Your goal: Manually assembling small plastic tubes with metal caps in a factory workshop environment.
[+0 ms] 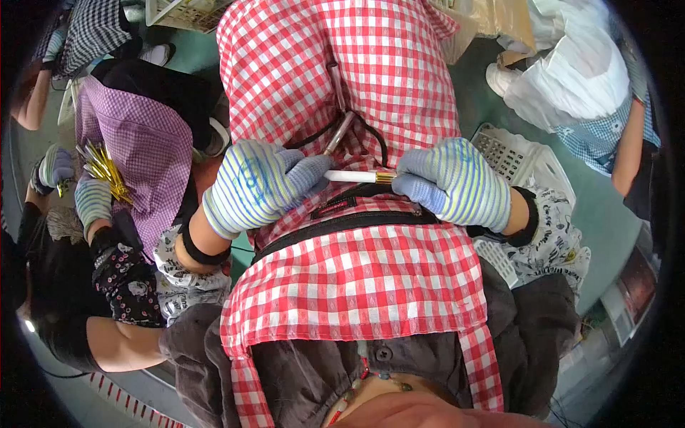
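Note:
In front of my waist I hold a slim white cosmetic tube (351, 175) with a gold end, lying level between my two hands. My left hand (264, 182), in a striped knit glove, is closed at the tube's white end. The gold end sits between the thumb and fingers of my right hand (453, 182), gloved the same way. Just beyond, on the red checked apron (285, 71) over my lap, rest a pinkish-brown slim tube (340, 134) with a silvery end and a second dark slim piece (336, 82).
At my left a person in striped gloves holds a bunch of gold sticks (107, 175) over a purple checked cloth (153, 135). A white perforated basket (503, 157) stands by my right forearm. Another crate (182, 14) is at the far left, and a person sits at the far right.

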The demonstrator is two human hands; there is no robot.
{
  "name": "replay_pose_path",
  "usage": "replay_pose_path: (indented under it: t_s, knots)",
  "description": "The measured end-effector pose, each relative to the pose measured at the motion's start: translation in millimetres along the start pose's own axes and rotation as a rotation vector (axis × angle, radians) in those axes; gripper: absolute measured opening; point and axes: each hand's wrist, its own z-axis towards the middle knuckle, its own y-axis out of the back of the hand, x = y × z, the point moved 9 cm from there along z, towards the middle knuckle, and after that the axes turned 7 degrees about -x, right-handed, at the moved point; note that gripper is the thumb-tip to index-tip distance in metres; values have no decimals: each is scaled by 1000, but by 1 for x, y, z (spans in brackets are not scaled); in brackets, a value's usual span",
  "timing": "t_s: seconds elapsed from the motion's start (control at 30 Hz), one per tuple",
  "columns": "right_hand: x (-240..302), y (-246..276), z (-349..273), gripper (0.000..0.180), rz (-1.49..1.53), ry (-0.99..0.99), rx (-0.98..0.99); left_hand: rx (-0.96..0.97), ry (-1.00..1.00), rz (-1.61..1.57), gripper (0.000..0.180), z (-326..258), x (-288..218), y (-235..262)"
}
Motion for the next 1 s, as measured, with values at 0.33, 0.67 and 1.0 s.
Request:
replay_pose_path:
  t_s: [0.33, 0.67, 1.0]
  knots:
    - [-17, 4, -26, 24, -196, 154, -31, 29, -111, 89, 36, 52, -41, -31]
    - [-296, 14, -301, 25, 502, -766, -1282, 17, 48, -108, 48, 106, -8, -57]
    - [-439, -385, -554, 21, 755, -1493, -789, 22, 86, -235, 37, 99, 7, -63]
